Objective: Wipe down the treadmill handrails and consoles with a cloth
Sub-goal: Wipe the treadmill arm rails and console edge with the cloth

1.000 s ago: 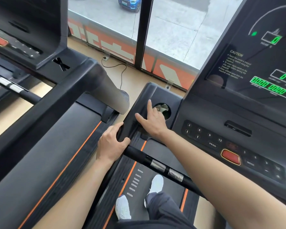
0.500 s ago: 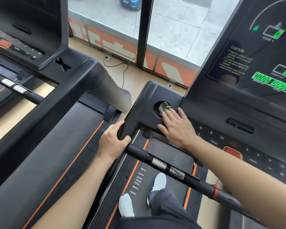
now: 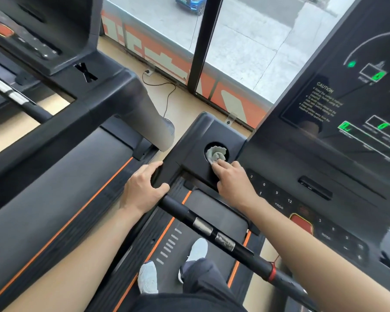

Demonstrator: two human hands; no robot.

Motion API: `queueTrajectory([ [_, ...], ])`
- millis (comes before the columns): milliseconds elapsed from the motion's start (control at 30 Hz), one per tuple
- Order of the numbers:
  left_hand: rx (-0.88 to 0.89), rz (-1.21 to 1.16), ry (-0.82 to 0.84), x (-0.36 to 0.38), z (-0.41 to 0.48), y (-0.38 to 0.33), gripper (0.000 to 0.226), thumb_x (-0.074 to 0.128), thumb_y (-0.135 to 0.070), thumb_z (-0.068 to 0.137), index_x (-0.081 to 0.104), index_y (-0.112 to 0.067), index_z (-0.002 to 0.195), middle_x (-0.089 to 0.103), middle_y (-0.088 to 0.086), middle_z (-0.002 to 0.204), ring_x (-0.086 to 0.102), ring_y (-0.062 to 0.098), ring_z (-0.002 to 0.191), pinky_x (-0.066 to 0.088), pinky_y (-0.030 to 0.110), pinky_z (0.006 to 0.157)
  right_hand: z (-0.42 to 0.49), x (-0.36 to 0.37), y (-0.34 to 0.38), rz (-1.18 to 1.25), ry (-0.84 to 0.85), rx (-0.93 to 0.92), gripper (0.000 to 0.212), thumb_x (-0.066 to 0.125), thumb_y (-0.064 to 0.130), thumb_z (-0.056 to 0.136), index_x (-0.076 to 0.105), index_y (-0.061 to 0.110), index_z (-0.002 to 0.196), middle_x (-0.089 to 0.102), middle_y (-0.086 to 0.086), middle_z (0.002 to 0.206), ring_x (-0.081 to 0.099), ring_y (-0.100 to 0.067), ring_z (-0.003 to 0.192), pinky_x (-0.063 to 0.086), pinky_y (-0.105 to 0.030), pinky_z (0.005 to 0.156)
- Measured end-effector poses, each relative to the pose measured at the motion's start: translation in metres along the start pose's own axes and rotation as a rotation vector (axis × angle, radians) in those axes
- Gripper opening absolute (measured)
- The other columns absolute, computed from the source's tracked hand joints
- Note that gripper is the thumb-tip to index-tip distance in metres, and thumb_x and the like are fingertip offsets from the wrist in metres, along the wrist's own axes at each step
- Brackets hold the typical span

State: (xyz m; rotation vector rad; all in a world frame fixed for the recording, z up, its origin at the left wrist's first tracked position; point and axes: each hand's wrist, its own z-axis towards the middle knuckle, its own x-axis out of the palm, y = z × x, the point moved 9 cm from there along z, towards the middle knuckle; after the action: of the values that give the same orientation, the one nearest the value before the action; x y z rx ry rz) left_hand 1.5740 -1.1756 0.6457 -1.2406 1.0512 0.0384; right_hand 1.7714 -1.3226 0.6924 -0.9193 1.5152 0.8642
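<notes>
A crumpled grey cloth [image 3: 216,154] sits in the round cup holder [image 3: 208,147] at the left corner of the black treadmill console [image 3: 313,167]. My right hand [image 3: 231,179] rests at the holder's near rim, its fingertips pinching the cloth's lower edge. My left hand [image 3: 144,188] grips the console's left corner where the black front handrail [image 3: 214,230] joins it. The handrail runs down to the right with two silver sensor plates. The console screen [image 3: 356,102] shows green digits.
A second treadmill [image 3: 54,91] with its own console and handrail stands close on the left. Ahead is a glass window with a dark post [image 3: 203,43] and a floor cable [image 3: 167,91]. My white shoes [image 3: 148,278] stand on the belt below.
My right hand has slid from the console's left corner to the cup holder's rim and taken hold of the cloth there. The left hand has kept its grip.
</notes>
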Motion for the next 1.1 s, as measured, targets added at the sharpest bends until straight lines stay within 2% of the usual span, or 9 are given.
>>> queueTrajectory([
  [67,-0.002,0.002,0.007,0.001,0.000,0.000,0.065,0.056,-0.046,0.071,0.058,-0.033,0.134,0.064,-0.007,0.120,0.061,0.020,0.108,0.054,0.039,0.090,0.000,-0.008,0.004,0.150,-0.038,-0.016,0.040,0.054,-0.004,0.076,0.061,0.012,0.112,0.061,0.001,0.106,0.045,-0.028,0.079,0.048,-0.041,0.077],
  [167,-0.006,-0.002,0.008,0.001,0.000,0.000,0.064,0.057,-0.045,0.072,0.058,-0.032,0.135,0.064,-0.005,0.119,0.062,0.021,0.108,0.053,0.039,0.090,-0.005,-0.013,0.022,0.271,-0.067,-0.096,0.043,0.071,0.004,0.082,0.062,0.010,0.123,0.060,-0.003,0.130,0.056,-0.033,0.098,0.050,-0.042,0.085],
  [300,-0.011,-0.006,0.011,0.000,-0.002,-0.001,0.063,0.058,-0.044,0.073,0.058,-0.033,0.134,0.064,-0.007,0.123,0.062,0.020,0.111,0.053,0.038,0.092,0.001,-0.008,0.051,0.285,-0.095,-0.250,0.040,0.072,0.005,0.086,0.060,0.010,0.124,0.050,0.000,0.147,0.056,-0.030,0.111,0.049,-0.036,0.092],
  [433,-0.007,0.017,0.009,0.000,-0.003,-0.002,0.062,0.059,-0.044,0.074,0.057,-0.034,0.135,0.064,-0.008,0.125,0.062,0.021,0.110,0.053,0.038,0.091,0.032,-0.014,0.065,0.250,-0.214,-0.313,0.032,0.072,-0.004,0.084,0.069,0.008,0.114,0.063,-0.003,0.131,0.058,-0.032,0.097,0.055,-0.038,0.084],
  [533,-0.012,0.021,0.007,-0.001,-0.003,-0.002,0.064,0.057,-0.046,0.073,0.057,-0.035,0.136,0.063,-0.010,0.126,0.062,0.019,0.110,0.053,0.035,0.090,0.063,-0.022,0.061,0.227,-0.263,-0.276,0.031,0.075,-0.003,0.082,0.074,0.011,0.109,0.068,0.000,0.128,0.057,-0.031,0.091,0.054,-0.037,0.083],
  [667,-0.015,0.025,-0.002,-0.002,-0.003,-0.001,0.063,0.057,-0.045,0.072,0.058,-0.035,0.135,0.064,-0.010,0.121,0.062,0.018,0.107,0.052,0.032,0.087,0.097,-0.032,0.021,0.180,-0.241,-0.130,0.023,0.068,0.006,0.090,0.075,0.014,0.111,0.067,0.003,0.130,0.050,-0.029,0.097,0.052,-0.039,0.086],
  [867,-0.017,0.035,-0.009,-0.001,-0.001,-0.001,0.063,0.056,-0.047,0.071,0.057,-0.038,0.134,0.064,-0.010,0.120,0.063,0.019,0.108,0.053,0.035,0.087,0.096,-0.049,-0.060,0.112,-0.163,0.168,0.023,0.061,0.027,0.096,0.077,0.024,0.111,0.070,0.008,0.115,0.050,-0.022,0.113,0.048,-0.037,0.088],
  [967,-0.025,0.037,0.001,0.000,-0.001,0.000,0.064,0.055,-0.048,0.070,0.055,-0.038,0.133,0.063,-0.010,0.117,0.062,0.020,0.107,0.054,0.038,0.087,0.078,-0.043,-0.073,0.039,-0.135,0.169,0.021,0.063,0.030,0.094,0.080,0.022,0.104,0.074,0.006,0.101,0.053,-0.022,0.100,0.047,-0.033,0.082],
  [1100,-0.025,0.027,0.003,0.000,0.000,0.000,0.064,0.054,-0.048,0.070,0.055,-0.038,0.133,0.062,-0.009,0.116,0.062,0.021,0.106,0.054,0.041,0.088,0.046,-0.035,-0.067,0.062,-0.212,0.091,0.013,0.074,0.024,0.088,0.082,0.015,0.085,0.074,0.004,0.080,0.047,-0.025,0.078,0.046,-0.031,0.074],
])
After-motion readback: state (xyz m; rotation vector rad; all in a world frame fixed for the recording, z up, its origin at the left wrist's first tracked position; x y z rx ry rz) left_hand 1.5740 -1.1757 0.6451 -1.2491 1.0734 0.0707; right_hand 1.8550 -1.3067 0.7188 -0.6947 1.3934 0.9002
